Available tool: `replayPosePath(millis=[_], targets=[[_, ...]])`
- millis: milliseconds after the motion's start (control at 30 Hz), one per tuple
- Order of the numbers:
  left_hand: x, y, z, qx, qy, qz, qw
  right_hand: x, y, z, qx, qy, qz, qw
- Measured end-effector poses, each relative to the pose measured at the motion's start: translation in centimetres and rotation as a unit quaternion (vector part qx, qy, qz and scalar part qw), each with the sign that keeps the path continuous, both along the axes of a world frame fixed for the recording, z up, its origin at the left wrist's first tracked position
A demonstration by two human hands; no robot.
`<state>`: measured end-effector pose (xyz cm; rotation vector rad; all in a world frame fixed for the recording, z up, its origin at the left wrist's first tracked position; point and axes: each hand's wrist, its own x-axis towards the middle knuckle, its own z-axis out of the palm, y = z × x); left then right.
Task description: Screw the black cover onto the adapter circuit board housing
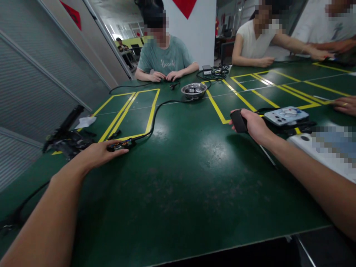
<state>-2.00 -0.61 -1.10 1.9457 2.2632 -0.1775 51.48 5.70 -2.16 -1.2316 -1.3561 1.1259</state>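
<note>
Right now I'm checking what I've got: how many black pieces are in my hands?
2: a piece with exposed inner parts in the left hand, and a rectangular block in the right hand. Fingers could hide more.

Light is dim; glare pools on the green tabletop (167, 207) and whitens stretches of yellow tape (224, 120). A soft shadow lies below the right hand (253, 124). Wide-angle distortion stretches the edges; pixel blocks mask patches along top and right.

White lettering (168, 64) — "Harrods" — reads across the front of one teal T-shirt (178, 52).
</note>
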Motion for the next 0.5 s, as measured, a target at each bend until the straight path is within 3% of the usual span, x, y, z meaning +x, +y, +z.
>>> replayPosePath(millis=[67,100,200,267,367,500], targets=[[0.1,0.1,0.2,0.008,0.013,0.01,1.0,-0.5,0.5,-0.1,0.104,-0.178,-0.009,0.979],[0.1,0.2,0.3,0.015,0.019,0.015,1.0,-0.8,0.6,-0.3,0.159,-0.286,-0.005,0.945],[0.0,0.2,0.8,0.038,0.042,0.034,0.998,-1.6,0.9,-1.4,0.268,-0.565,0.044,0.779],[-0.1,0.0,1.1,0.062,0.077,0.057,0.994,-2.0,1.0,-2.2,0.28,-0.638,0.076,0.713],[-0.1,-0.2,1.5,0.105,0.134,0.084,0.982,-2.5,0.8,-2.5,0.282,-0.652,0.077,0.7],[0.4,-0.5,1.6,0.145,0.144,0.111,0.973,-6.2,-0.6,-1.2,0.358,-0.637,0.084,0.678]])
